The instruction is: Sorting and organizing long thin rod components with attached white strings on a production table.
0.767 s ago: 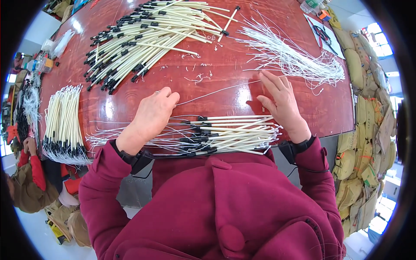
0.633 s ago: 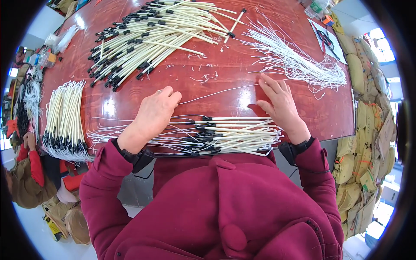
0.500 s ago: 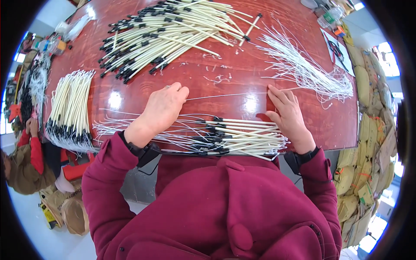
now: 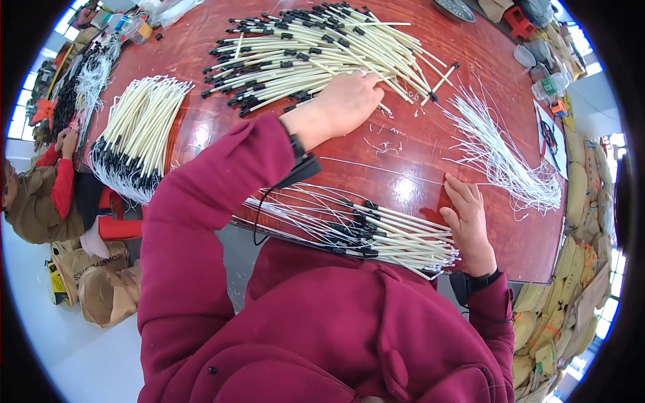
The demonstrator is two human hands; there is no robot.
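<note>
My left hand reaches over the near edge of a large pile of cream rods with black end pieces. Its fingers are curled down among the rods; what they grip, if anything, is hidden. Just below the fingers, the tip of one rod shows. A single thin white cord lies stretched across the red table. On its right part rest the fingertips of my right hand, fingers extended and thumb apart. Beside that hand, along the near edge, lies a row of cream rods with black pieces and white cords trailing left.
A bundle of loose white cords lies at the right, with red-and-black pliers beyond it. A stack of corded rods sits at the left. Further left is another person in red sleeves. Stacked sacks line the right side.
My left hand has let go of the cord's left end and moved forward to the rod pile. The right hand stays at the cord. The whole view has shifted.
</note>
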